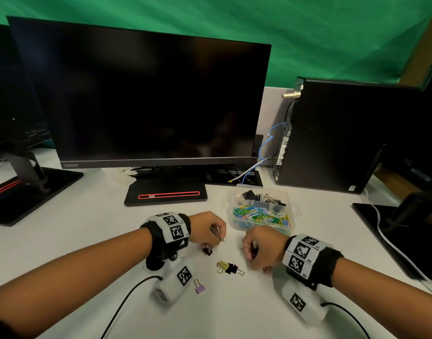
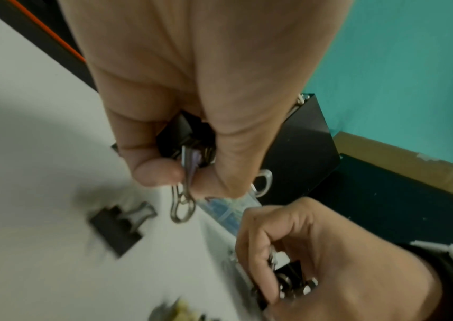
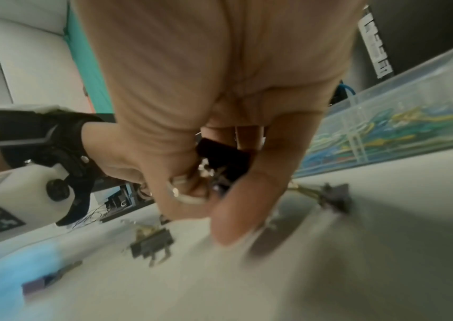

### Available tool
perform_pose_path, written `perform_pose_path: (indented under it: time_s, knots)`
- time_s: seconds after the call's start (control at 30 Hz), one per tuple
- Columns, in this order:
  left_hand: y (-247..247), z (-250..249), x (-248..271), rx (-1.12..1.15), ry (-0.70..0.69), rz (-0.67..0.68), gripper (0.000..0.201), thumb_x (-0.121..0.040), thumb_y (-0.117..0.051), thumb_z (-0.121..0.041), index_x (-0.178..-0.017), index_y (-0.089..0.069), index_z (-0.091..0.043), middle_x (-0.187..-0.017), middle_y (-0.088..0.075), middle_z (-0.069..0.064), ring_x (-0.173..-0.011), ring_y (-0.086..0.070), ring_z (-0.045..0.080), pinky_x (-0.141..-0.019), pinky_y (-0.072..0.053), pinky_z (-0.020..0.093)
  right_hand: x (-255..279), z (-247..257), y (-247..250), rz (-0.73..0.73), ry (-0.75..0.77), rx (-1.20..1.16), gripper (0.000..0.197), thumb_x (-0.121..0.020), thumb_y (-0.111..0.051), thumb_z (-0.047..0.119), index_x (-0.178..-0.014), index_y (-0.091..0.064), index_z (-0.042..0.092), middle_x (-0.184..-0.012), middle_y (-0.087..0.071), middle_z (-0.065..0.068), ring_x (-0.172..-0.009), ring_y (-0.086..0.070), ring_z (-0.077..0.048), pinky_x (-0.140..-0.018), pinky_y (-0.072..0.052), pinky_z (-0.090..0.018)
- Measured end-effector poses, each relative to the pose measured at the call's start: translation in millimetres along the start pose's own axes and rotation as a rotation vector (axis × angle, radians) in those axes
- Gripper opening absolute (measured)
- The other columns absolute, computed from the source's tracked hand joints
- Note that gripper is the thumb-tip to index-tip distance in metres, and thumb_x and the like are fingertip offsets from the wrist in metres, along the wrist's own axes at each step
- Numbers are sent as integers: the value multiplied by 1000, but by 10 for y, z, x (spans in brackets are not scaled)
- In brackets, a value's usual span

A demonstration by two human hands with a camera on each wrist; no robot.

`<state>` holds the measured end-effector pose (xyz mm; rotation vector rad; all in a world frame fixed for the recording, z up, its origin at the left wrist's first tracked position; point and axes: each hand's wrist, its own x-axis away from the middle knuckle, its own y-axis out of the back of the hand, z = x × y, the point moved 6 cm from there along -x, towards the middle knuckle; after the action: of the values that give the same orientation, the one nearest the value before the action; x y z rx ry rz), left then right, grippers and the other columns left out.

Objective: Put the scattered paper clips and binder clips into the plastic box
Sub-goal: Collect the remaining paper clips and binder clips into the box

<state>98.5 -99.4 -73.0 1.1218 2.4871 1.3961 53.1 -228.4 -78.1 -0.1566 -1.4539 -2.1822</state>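
Observation:
My left hand (image 1: 210,232) hovers over the white desk, its curled fingers (image 2: 156,171) gripping several binder clips (image 2: 186,141), black and purple. A black binder clip (image 1: 207,250) lies on the desk just below it. My right hand (image 1: 261,248) is curled round black binder clips (image 3: 222,156), low over the desk. A yellow clip and a black clip (image 1: 229,267) lie together between my hands, and a purple binder clip (image 1: 199,287) lies nearer me. The clear plastic box (image 1: 291,211) stands behind my right hand, holding coloured paper clips and black binder clips.
A large dark monitor (image 1: 146,101) on its stand (image 1: 166,194) fills the back of the desk. A black computer tower (image 1: 337,135) stands at the back right, with cables beside it. Another monitor base (image 1: 393,236) sits at the right edge.

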Motion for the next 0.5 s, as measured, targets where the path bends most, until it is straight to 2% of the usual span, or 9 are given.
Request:
perform_pose_path:
  time_s: [0.07,0.1,0.17,0.3,0.43,0.5]
  knots:
    - [98,-25,-44,64,-10,-13,32,-84,-54,1,-66,-53,-25,-67,-56,-4,-48,-52,2,-56,-48,16,16,-14,73,-6,-18,-41,26,-71,-65,-1,-57,-57,20,-69,-65,-1,-45,-60,-13,-43,-49,-18]
    - [154,-44,-76,89,-17,-21,31,-84,-54,2,-67,-54,-24,-68,-57,-1,-48,-52,4,-55,-49,17,21,-21,107,-2,-28,-59,27,-72,-66,-1,-58,-59,22,-60,-64,5,-44,-60,-10,-45,-50,-19]
    - [272,-79,-164,123,-26,-43,29,-85,-54,1,-69,-55,-24,-68,-57,3,-49,-53,8,-58,-51,22,28,-36,164,1,-41,-82,25,-72,-67,1,-61,-64,23,-47,-62,10,-42,-60,-6,-47,-51,-19]
    - [511,-190,-423,193,-35,-125,26,-87,-55,-1,-71,-55,-22,-73,-57,0,-59,-54,9,-55,-51,14,34,-47,199,31,-22,-97,23,-70,-68,1,-66,-70,23,-53,-64,9,-45,-59,-5,-58,-58,-28]
    - [675,-316,-763,302,-33,-183,28,-88,-54,1,-67,-54,-18,-71,-57,2,-57,-51,8,-50,-50,11,53,-87,200,90,-25,-131,26,-72,-68,2,-64,-68,26,-49,-62,12,-44,-59,-3,-50,-52,-19]
    - [699,-331,-945,370,2,-208,30,-87,-54,3,-65,-54,-17,-68,-55,2,-50,-52,5,-49,-50,12,47,-122,210,109,-31,-147,23,-72,-67,2,-66,-69,24,-51,-63,10,-44,-59,-3,-46,-49,-17]
